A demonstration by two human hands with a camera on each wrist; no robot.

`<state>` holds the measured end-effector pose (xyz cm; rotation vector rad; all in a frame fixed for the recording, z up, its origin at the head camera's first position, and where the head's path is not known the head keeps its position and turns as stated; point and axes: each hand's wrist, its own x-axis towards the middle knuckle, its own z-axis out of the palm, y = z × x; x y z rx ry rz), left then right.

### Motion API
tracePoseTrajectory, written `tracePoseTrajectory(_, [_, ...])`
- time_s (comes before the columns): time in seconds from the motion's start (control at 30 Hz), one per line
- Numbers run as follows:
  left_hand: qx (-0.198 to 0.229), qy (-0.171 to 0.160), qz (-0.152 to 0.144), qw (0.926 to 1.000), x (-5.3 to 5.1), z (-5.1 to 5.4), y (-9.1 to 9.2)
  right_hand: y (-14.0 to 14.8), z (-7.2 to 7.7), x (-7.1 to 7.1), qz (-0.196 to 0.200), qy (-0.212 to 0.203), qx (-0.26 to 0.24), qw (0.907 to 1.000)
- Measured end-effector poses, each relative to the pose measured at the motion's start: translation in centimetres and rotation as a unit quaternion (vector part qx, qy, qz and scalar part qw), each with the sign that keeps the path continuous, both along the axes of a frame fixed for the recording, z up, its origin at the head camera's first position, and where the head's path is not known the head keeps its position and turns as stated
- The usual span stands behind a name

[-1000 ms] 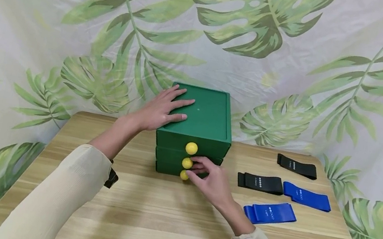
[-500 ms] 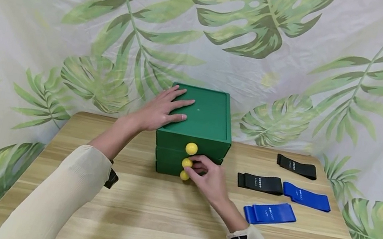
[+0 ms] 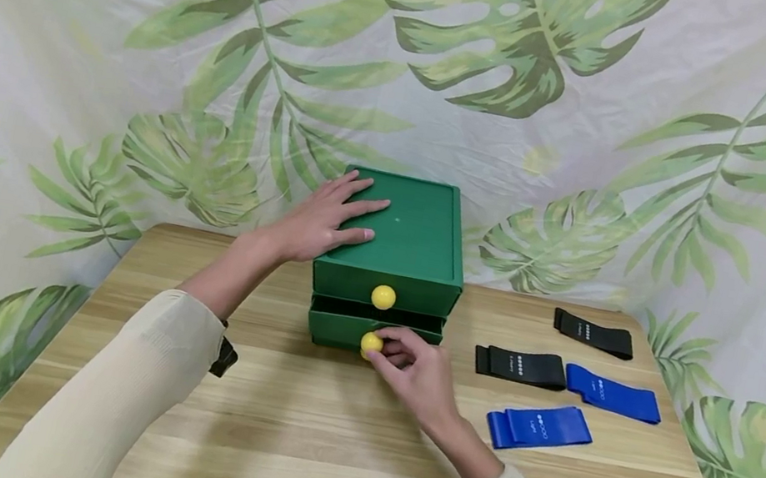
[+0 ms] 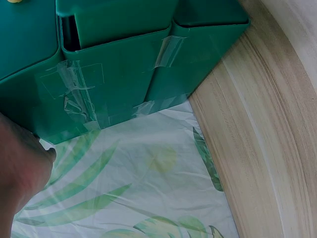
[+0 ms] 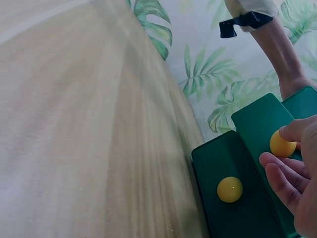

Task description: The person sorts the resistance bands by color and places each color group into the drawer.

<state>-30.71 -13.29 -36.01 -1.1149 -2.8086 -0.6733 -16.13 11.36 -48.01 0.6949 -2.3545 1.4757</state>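
Note:
A green cabinet of three stacked drawers (image 3: 403, 230) stands at the back of the table, a round yellow knob on each front. The middle drawer (image 3: 338, 326) is pulled out a little, a dark gap above its front. My right hand (image 3: 424, 377) pinches the middle knob (image 3: 371, 343) between thumb and fingers; the right wrist view shows the thumb on this knob (image 5: 282, 144) and the bottom knob (image 5: 230, 189) untouched. My left hand (image 3: 318, 220) lies with spread fingers on the cabinet's top, at its left side.
To the right on the wooden table (image 3: 288, 443) lie two black bands (image 3: 594, 333) (image 3: 525, 367) and two blue bands (image 3: 619, 395) (image 3: 542, 427). A leaf-patterned cloth (image 3: 445, 139) hangs behind the cabinet.
The middle drawer, shut before, has come forward with my right hand, which now pinches its knob nearer the table's front. My left hand has stayed on the cabinet's top.

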Motion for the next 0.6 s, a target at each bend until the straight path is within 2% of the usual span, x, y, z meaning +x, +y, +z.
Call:
tracePoseTrajectory(0.13, [-0.001,0.000,0.000,1.0000,0.0,0.0,0.0,0.1,0.0,0.9,0.006,0.005,0.000,1.0000])
tracePoseTrajectory(0.6, [-0.002,-0.001,-0.003,1.0000,0.0,0.0,-0.1,0.1,0.1,4.0,0.021,-0.019,-0.023,0.9993])
